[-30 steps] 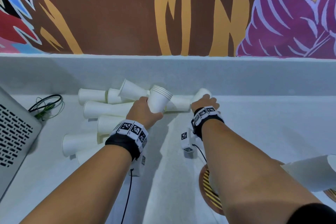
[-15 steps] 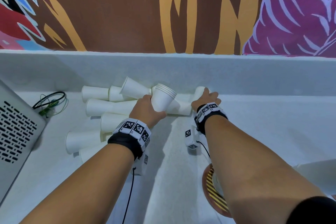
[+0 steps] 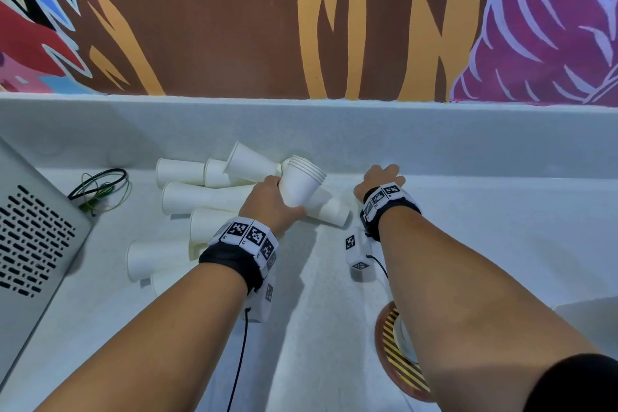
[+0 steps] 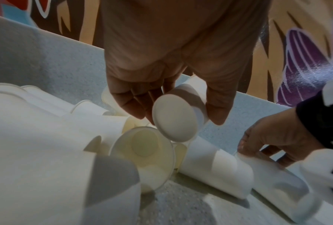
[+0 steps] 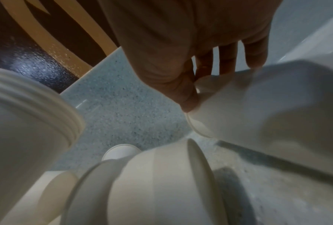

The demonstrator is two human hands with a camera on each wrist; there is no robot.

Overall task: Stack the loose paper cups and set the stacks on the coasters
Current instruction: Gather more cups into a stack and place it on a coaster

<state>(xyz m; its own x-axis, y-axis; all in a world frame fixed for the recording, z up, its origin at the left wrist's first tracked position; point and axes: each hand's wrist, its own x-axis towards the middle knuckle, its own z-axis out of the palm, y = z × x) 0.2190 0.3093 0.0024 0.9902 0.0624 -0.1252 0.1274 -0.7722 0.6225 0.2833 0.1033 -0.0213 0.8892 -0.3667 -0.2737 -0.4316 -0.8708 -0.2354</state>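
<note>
My left hand (image 3: 276, 201) grips a stack of white paper cups (image 3: 300, 185), tilted with rims up and to the right; the left wrist view shows the stack's base (image 4: 176, 117) between thumb and fingers. My right hand (image 3: 382, 177) reaches to the foot of the back wall and holds a single paper cup (image 5: 262, 106) lying on its side, thumb at its rim and fingers over its body. In the head view that cup is hidden under the hand. Several loose cups (image 3: 200, 197) lie on their sides to the left. A striped coaster (image 3: 396, 358) shows beside my right forearm.
A grey perforated device (image 3: 33, 237) sits at the left edge, with a coil of wire (image 3: 100, 187) behind it. The white counter ends at a low back wall (image 3: 468, 137) under a painted mural. A cup base rests on the coaster, mostly hidden by my forearm.
My right hand has slid to the right along the back wall, and the cup under it is now covered from above. The left hand has kept hold of the stack in about the same place.
</note>
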